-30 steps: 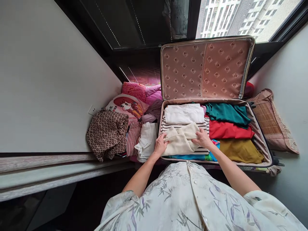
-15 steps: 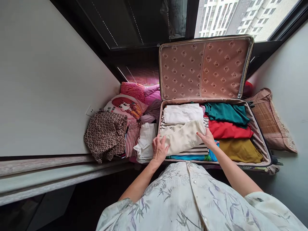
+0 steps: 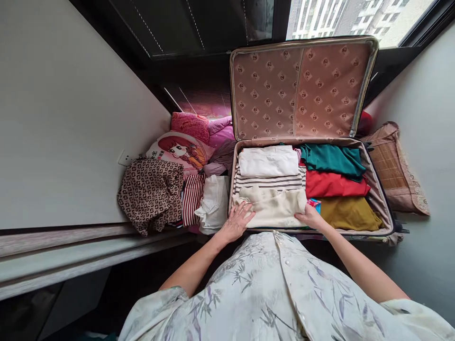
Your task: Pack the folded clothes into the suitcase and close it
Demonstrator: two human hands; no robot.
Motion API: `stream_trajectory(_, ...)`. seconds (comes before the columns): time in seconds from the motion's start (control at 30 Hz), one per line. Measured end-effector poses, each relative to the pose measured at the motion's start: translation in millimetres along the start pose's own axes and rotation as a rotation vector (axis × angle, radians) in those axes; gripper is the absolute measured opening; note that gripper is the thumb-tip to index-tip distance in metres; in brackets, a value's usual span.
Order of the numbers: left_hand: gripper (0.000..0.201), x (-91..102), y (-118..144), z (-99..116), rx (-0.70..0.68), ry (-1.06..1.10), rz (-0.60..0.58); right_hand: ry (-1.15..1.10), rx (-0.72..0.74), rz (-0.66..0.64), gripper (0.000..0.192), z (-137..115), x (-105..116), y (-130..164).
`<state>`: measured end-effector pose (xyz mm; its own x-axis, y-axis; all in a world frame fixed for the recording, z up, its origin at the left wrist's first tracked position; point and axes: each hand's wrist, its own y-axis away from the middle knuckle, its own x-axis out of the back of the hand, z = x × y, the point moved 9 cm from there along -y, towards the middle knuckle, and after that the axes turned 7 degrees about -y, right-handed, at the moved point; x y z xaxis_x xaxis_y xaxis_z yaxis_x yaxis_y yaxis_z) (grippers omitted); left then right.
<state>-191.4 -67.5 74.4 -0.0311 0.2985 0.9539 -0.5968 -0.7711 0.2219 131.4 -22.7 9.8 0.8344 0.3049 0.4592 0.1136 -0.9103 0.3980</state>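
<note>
A folded cream garment (image 3: 272, 208) lies at the front left of an open suitcase (image 3: 388, 194). My left hand (image 3: 236, 223) rests on its left end with fingers spread over the cloth. At the opposite end, my right hand (image 3: 310, 219) pinches the edge, thumb on top and the other fingers partly hidden. Behind it are a black-and-white striped garment (image 3: 268, 182) and a folded white one (image 3: 269, 161). The suitcase's right half holds folded green (image 3: 332, 160), red (image 3: 336, 183) and mustard (image 3: 351, 213) clothes.
The suitcase lid (image 3: 302, 92) leans upright toward the window. To the left lie white clothing (image 3: 215, 201), a red-striped garment (image 3: 193, 199), a brown patterned cloth (image 3: 151, 194) and a cartoon cushion (image 3: 181, 150). A brown pillow (image 3: 396, 166) lies between suitcase and right wall.
The cream garment has moved toward me, to the suitcase's front edge, uncovering more striped cloth behind it. My right hand has shifted down with its end; my left hand has flattened out.
</note>
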Motion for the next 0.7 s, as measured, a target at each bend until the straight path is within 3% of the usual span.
stream_trajectory(0.1,0.07,-4.7,3,0,-0.003,0.051,-0.06,-0.001,-0.012,0.0,0.05,8,-1,10)
stream_trajectory(0.2,0.069,4.1,4,-2,0.083,0.05,0.029,0.046,0.023,0.071,0.062,-1,7,19)
stream_trajectory(0.3,0.077,11.0,2,1,0.177,0.047,0.162,0.293,0.12,0.344,0.082,-31,34,33)
stream_trajectory(0.37,0.088,2.0,-7,5,0.18,0.083,0.138,0.497,0.248,0.492,0.085,-61,38,44)
stream_trajectory(0.4,0.094,-5.9,-15,6,0.166,0.107,0.093,0.581,0.323,0.499,0.083,-73,32,46)
stream_trajectory(0.47,0.104,-21.2,-31,4,0.132,0.141,-0.001,0.702,0.452,0.386,0.076,-89,5,44)
stream_trajectory(0.57,0.113,-32.0,-54,-7,0.089,0.128,-0.057,0.817,0.511,0.151,0.071,-85,-40,31)
stream_trajectory(0.7,0.11,-28.9,-63,-11,0.063,0.138,-0.055,0.886,0.509,0.081,0.071,-68,-62,19)
